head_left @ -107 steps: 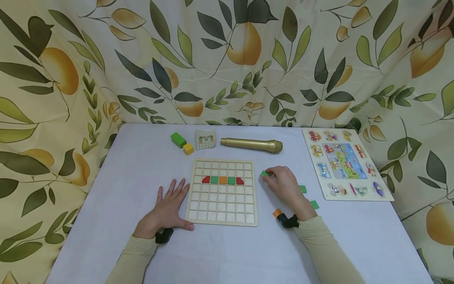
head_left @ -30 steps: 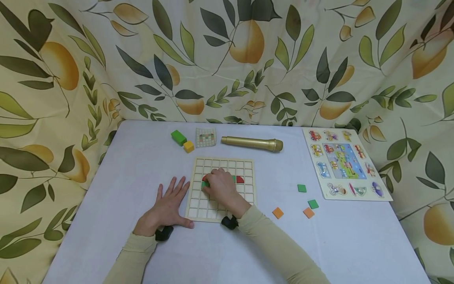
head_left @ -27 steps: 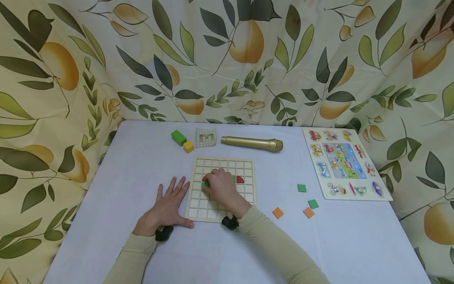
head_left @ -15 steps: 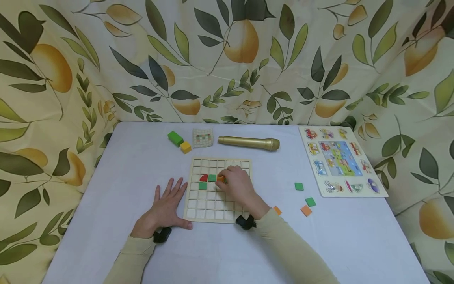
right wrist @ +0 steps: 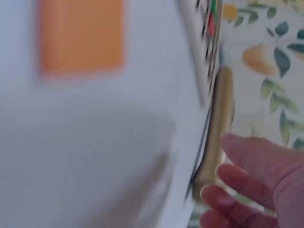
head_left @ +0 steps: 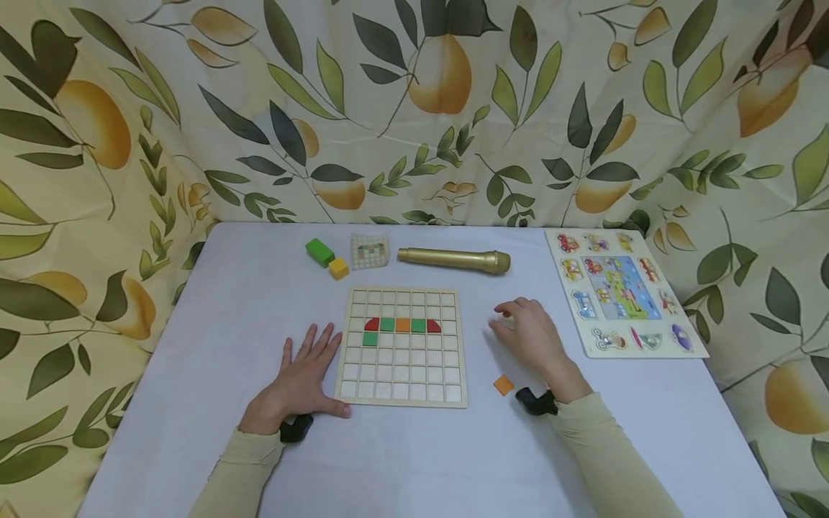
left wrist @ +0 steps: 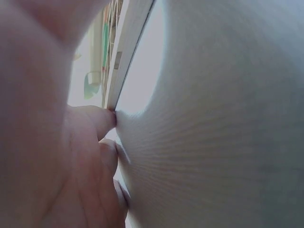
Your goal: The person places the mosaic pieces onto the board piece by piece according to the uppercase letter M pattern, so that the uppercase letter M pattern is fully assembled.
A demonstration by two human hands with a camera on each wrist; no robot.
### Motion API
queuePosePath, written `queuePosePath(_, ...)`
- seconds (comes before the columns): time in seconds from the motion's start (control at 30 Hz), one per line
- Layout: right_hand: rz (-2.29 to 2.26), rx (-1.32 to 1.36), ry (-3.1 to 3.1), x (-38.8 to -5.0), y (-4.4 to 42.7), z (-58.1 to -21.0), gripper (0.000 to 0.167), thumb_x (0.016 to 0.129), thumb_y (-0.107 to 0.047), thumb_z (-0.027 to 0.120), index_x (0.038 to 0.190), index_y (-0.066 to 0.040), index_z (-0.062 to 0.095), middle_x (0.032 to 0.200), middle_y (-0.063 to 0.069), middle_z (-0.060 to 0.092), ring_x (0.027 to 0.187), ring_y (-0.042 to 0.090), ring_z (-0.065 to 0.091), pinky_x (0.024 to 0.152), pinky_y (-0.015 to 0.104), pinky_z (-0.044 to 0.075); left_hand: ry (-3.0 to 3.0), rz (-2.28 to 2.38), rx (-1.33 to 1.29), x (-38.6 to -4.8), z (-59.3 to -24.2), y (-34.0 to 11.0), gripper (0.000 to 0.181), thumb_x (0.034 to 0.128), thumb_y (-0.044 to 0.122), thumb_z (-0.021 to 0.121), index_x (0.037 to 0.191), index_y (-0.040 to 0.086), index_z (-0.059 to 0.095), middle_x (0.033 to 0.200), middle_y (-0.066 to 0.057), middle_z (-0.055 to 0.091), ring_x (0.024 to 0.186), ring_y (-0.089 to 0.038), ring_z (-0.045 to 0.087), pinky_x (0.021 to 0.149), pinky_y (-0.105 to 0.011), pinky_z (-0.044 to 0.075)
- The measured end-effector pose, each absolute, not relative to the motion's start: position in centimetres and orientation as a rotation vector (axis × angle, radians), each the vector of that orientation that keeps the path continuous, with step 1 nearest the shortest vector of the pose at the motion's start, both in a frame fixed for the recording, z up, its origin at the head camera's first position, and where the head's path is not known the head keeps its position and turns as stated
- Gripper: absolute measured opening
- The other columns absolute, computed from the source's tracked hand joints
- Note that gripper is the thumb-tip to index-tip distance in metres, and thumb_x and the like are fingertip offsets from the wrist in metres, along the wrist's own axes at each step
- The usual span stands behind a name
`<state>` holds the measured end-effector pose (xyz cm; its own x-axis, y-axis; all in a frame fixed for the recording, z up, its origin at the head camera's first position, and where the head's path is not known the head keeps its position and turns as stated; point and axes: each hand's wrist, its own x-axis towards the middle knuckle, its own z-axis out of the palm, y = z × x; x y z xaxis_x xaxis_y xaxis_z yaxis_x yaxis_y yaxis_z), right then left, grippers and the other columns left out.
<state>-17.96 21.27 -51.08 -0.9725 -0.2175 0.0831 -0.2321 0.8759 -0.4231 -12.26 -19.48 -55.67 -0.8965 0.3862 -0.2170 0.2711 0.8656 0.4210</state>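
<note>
A wooden grid board (head_left: 401, 403) lies mid-table. One row holds a red quarter-round tile (head_left: 372, 325), a green, an orange (head_left: 403, 326) and another green tile, then a second red one (head_left: 433, 327). Below the left red tile sits a green square tile (head_left: 370, 338). My left hand (head_left: 299, 381) rests on the cloth, fingers spread, against the board's left edge. Right of the board, my right hand (head_left: 529, 338) hovers with loosely bent fingers; in the right wrist view the thumb (right wrist: 249, 152) and fingers have nothing between them. An orange square tile (head_left: 503, 385) lies near that wrist.
Along the back stand a green block (head_left: 320, 252), a yellow block (head_left: 339, 269), a pattern card (head_left: 370, 251) and a gold microphone (head_left: 453, 260). A picture puzzle board (head_left: 624, 295) lies at the right. My right hand and forearm hide the tiles previously seen there.
A green tile, held by my right hand right of the board at first, now lies under the left red tile. That hand went along the row, then moved right off the board. Left hand still.
</note>
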Motion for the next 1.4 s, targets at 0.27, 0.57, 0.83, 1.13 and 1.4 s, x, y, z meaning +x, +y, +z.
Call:
queuePosePath(0.27,0.695,0.422,-3.083,-17.7,26.4,-51.7,0.029,0.091,-0.014,0.070,0.113,0.003,0.069,0.109,0.018,0.065,0.103,0.037,0.054,0.087,0.052,0.044,2.773,0.553,0.471,-12.0,-55.1,-20.9,0.139,0.0522,0.077,0.078,0.156,0.005,0.020,0.162,-0.013,0.006,0.146,-0.037,-0.008,0.105,-0.068,-0.008)
queuePosePath(0.57,0.640,0.447,-3.182,-17.3,28.6,-51.3,0.033,0.088,-0.009,0.072,0.117,0.006,0.067,0.114,0.022,0.062,0.108,0.042,0.052,0.092,0.057,0.040,2.772,0.573,0.467,-12.0,-54.7,-20.9,0.136,0.0535,0.074,0.080,0.155,0.004,0.021,0.162,-0.015,0.008,0.145,-0.038,-0.007,0.105,-0.069,-0.007)
queuePosePath(0.83,0.617,0.455,-3.186,-16.8,29.1,-52.1,0.024,0.082,-0.004,0.078,0.104,0.002,0.071,0.105,0.016,0.061,0.100,0.038,0.055,0.086,0.055,0.044,2.755,0.576,0.481,-11.8,-55.2,-20.5,0.138,0.0527,0.075,0.079,0.156,0.006,0.019,0.162,-0.013,0.007,0.146,-0.036,-0.009,0.105,-0.068,-0.008)
queuePosePath(1.13,0.598,0.405,-3.185,-16.8,29.2,-52.4,0.020,0.085,-0.006,0.075,0.102,0.003,0.069,0.099,0.013,0.061,0.099,0.037,0.054,0.086,0.053,0.045,2.752,0.583,0.497,-12.0,-55.5,-19.9,0.138,0.0534,0.075,0.079,0.156,0.006,0.019,0.162,-0.013,0.006,0.146,-0.036,-0.009,0.105,-0.067,-0.008)
queuePosePath(1.4,0.611,0.385,-3.136,-16.4,29.1,-52.3,0.020,0.086,-0.009,0.076,0.100,0.004,0.070,0.098,0.014,0.063,0.098,0.038,0.055,0.086,0.054,0.044,2.747,0.578,0.516,-12.3,-55.5,-19.5,0.137,0.0536,0.074,0.080,0.156,0.006,0.020,0.162,-0.013,0.007,0.146,-0.037,-0.007,0.105,-0.068,-0.008)
